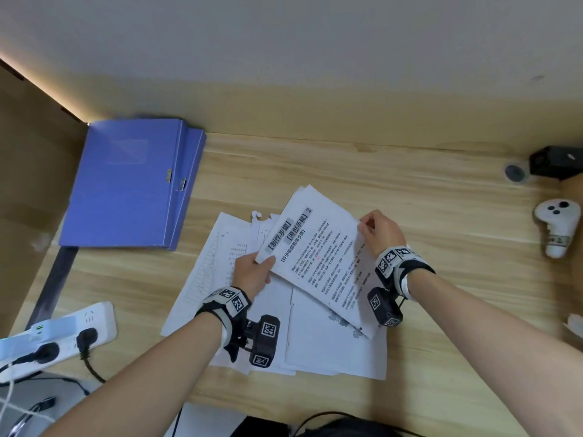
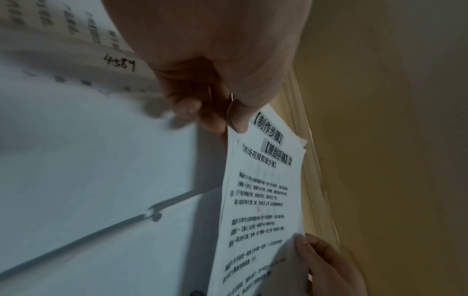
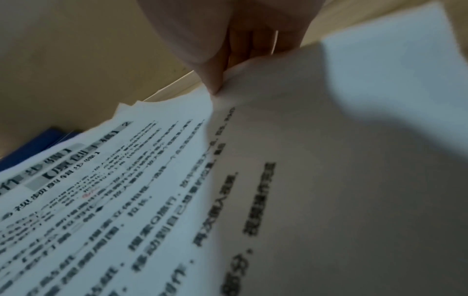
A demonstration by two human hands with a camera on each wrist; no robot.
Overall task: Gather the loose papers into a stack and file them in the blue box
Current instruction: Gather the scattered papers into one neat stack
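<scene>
A bundle of printed papers (image 1: 315,257) is held tilted above the desk, bold Chinese headings on its top sheet. My left hand (image 1: 252,272) pinches its near-left corner, thumb on top; the left wrist view shows that pinch (image 2: 233,118) on the sheets (image 2: 263,200). My right hand (image 1: 378,231) pinches the right edge, seen close in the right wrist view (image 3: 215,84) against the paper (image 3: 152,200). More loose sheets (image 1: 334,348) lie spread on the desk beneath. The blue box (image 1: 126,184) lies flat and closed at the back left, another blue folder under it.
A white power strip (image 1: 60,335) with plugs and cables sits at the front left. A white controller (image 1: 558,228) and a black device (image 1: 555,162) are at the right edge. Wooden panels flank the wooden desk (image 1: 378,171) on both sides.
</scene>
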